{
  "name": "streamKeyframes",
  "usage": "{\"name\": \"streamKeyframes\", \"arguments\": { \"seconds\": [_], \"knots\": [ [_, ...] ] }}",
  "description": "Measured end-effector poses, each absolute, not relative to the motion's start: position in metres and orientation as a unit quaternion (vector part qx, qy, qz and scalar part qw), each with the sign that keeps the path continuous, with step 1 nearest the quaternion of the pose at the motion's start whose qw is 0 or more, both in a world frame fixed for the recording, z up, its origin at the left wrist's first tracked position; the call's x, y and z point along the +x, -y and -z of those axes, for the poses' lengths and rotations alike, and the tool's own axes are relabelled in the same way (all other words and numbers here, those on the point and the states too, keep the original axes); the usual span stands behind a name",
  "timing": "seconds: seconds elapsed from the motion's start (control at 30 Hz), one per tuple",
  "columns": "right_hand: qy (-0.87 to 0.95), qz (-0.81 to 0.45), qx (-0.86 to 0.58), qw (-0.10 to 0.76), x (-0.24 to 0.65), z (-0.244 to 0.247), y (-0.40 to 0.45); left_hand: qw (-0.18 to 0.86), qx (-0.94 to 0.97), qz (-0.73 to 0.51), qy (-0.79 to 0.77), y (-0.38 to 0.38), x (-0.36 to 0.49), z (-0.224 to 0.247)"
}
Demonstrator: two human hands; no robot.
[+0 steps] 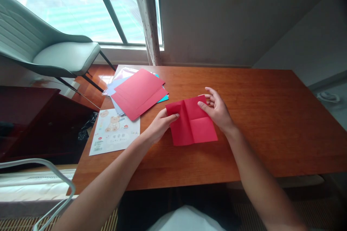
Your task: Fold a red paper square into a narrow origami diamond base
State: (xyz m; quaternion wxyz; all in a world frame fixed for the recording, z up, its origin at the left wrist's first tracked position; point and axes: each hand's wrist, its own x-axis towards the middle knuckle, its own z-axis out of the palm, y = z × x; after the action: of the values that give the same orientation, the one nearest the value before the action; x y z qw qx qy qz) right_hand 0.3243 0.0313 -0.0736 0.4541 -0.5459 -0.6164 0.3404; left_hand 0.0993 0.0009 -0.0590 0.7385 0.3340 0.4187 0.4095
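Observation:
A creased red paper (202,128) is held up over the wooden table, its fold lines crossing near the middle. My left hand (162,122) pinches its left edge, thumb on top and the other fingers hidden behind. At the upper right corner, my right hand (217,110) grips the paper between its thumb and the fingers behind, with one finger raised. Left of the hands lies a stack of larger red sheets (141,92), above some pale blue and teal sheets. A white sheet with bear drawings (114,133) lies nearer, at the table's left edge.
The brown wooden table (260,115) stretches far to the right. Beyond its left end stand a pale chair (67,56) and a dark red cabinet (24,115). A curtain (148,14) hangs by the window. A white curved frame (51,168) is at the lower left.

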Motion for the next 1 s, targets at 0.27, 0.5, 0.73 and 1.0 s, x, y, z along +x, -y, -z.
{"name": "streamKeyframes", "arguments": {
  "seconds": [0.27,0.5,0.73,1.0],
  "knots": [
    [0.465,-0.426,-0.545,0.552,0.325,0.066,-0.034,0.696,0.395,-0.406,-0.441,-0.007,0.096,0.055],
    [0.424,-0.514,-0.550,0.503,0.337,0.056,-0.035,0.636,0.352,-0.491,-0.481,-0.014,0.092,0.059],
    [0.499,-0.494,-0.543,0.461,0.349,0.050,-0.034,0.581,0.436,-0.460,-0.510,-0.020,0.081,0.056],
    [0.557,-0.459,-0.534,0.440,0.359,0.048,-0.035,0.546,0.471,-0.447,-0.529,-0.023,0.074,0.053]
  ]
}}
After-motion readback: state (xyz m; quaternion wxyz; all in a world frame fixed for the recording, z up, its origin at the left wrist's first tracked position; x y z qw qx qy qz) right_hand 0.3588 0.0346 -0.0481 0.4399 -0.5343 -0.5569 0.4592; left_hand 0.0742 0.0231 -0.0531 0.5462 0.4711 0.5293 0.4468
